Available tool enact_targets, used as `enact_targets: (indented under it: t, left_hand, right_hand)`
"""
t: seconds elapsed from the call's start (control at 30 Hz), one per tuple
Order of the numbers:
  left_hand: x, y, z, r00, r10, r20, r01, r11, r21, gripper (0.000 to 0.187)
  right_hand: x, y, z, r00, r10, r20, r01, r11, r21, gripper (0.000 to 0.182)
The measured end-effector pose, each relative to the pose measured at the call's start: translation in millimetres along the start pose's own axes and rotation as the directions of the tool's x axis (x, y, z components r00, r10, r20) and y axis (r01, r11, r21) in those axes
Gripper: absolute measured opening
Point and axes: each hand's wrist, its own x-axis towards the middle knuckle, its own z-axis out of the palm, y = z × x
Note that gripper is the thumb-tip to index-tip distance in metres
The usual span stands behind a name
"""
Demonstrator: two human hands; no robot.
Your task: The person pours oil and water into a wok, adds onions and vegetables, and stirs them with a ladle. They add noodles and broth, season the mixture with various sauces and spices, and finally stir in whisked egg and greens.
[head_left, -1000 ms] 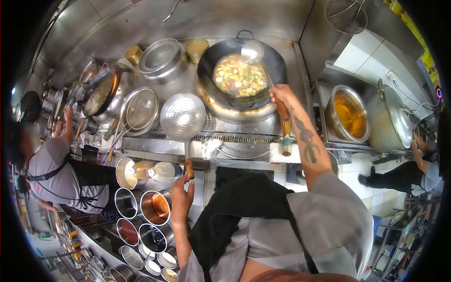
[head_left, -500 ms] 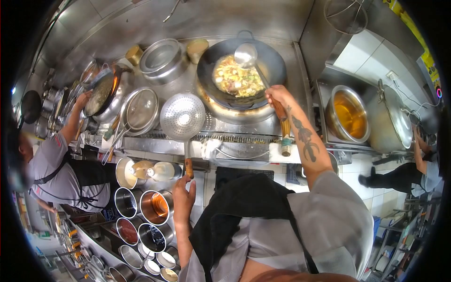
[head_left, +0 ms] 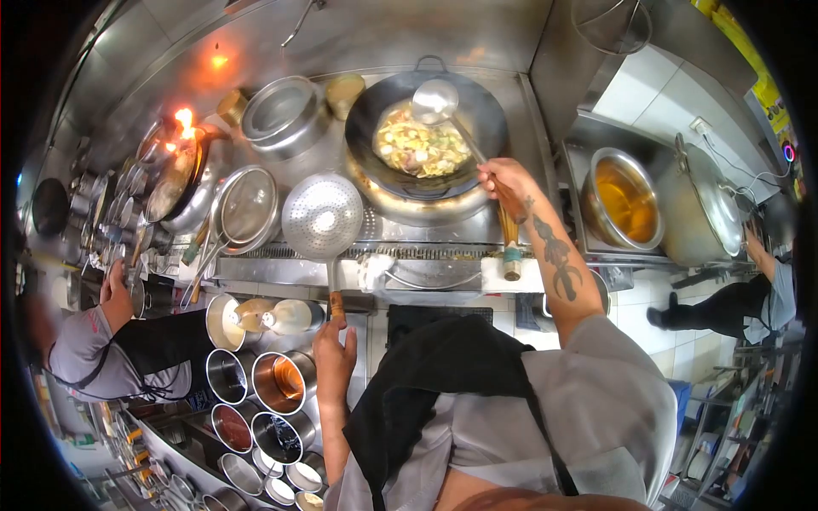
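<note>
My right hand point(head_left: 509, 180) is closed around the wooden handle of a metal ladle point(head_left: 435, 102). The ladle's bowl rests over the far side of a black wok point(head_left: 362, 128), above chopped, pale yellow-green food point(head_left: 422, 145) in liquid. Down in front of the stove, my left hand point(head_left: 333, 351) is closed at the wooden handle end of a large perforated skimmer point(head_left: 322, 216). The skimmer's round head lies over the stove's front part, left of the wok.
Left of the skimmer sits a fine-mesh strainer point(head_left: 249, 204); a lidded pot point(head_left: 279, 111) stands behind. Flames point(head_left: 185, 123) rise at another wok, beside a co-worker point(head_left: 111, 345). Sauce pots point(head_left: 284, 381) stand lower left. A pot of amber liquid point(head_left: 629, 204) is at right.
Flames have flared up at the left wok, and the co-worker's hand has drawn back from it. My ladle has stayed over my wok; the view has shifted slightly.
</note>
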Motion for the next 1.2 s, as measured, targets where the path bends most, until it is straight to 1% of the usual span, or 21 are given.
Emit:
enact_targets:
  t: [0.13,0.23,0.33,0.43,0.53,0.63,0.73,0.83,0.93,1.03,1.13,1.2]
  left_hand:
    - [0.2,7.0,5.3,0.999,-0.012,0.035,0.01,0.998,0.065,0.024]
    - [-0.1,10.7,10.4,0.999,-0.014,0.031,0.012,0.998,0.065,0.028]
    - [0.3,15.6,10.3,1.0,0.008,0.028,-0.01,0.997,0.073,0.029]
    - [-0.1,14.8,12.4,1.0,0.014,0.027,-0.016,0.996,0.084,0.03]
    - [-0.8,15.3,13.5,1.0,0.014,0.026,-0.016,0.995,0.096,0.031]
    - [-1.3,15.8,13.8,0.999,0.017,0.028,-0.019,0.995,0.099,0.031]
    - [-2.4,16.4,14.1,1.0,0.011,0.023,-0.013,0.995,0.102,0.031]
    - [-3.3,17.7,13.6,1.0,0.006,0.022,-0.008,0.994,0.108,0.029]
    - [-8.3,16.1,15.8,1.0,0.013,0.022,-0.016,0.989,0.144,0.027]
    - [-9.4,20.5,16.1,0.998,0.063,-0.01,-0.061,0.991,0.118,0.03]
    - [-10.0,21.8,16.0,0.999,0.05,-0.003,-0.05,0.994,0.092,0.031]
    - [-12.1,22.5,15.5,1.0,0.027,0.006,-0.027,0.995,0.1,0.029]
  right_hand:
    - [7.7,6.2,-7.6,0.995,0.002,-0.1,-0.013,0.994,-0.112,0.009]
    - [3.6,5.4,-8.9,0.989,0.015,-0.145,-0.032,0.993,-0.116,0.008]
    - [4.3,8.8,-15.1,0.99,-0.031,-0.137,0.009,0.987,-0.159,0.01]
    - [3.9,9.7,-11.5,0.989,-0.026,-0.143,0.001,0.985,-0.173,0.011]
    - [5.8,12.6,-11.0,0.992,-0.005,-0.124,-0.007,0.996,-0.09,0.013]
    - [8.1,13.8,-6.3,0.995,-0.001,-0.101,-0.012,0.993,-0.121,0.014]
    - [8.0,14.2,-1.5,0.996,0.007,-0.084,-0.023,0.982,-0.19,0.015]
    - [-1.6,9.5,1.9,0.999,0.027,-0.042,-0.033,0.99,-0.135,0.016]
    - [5.8,9.0,-2.3,0.997,0.08,-0.006,-0.08,0.996,-0.04,0.017]
    - [13.0,6.5,3.4,0.998,0.061,-0.006,-0.061,0.993,-0.099,0.017]
    - [23.1,8.9,13.9,0.997,-0.02,-0.076,-0.001,0.964,-0.265,0.017]
    - [22.2,8.9,16.0,0.998,-0.017,-0.055,0.003,0.971,-0.238,0.017]
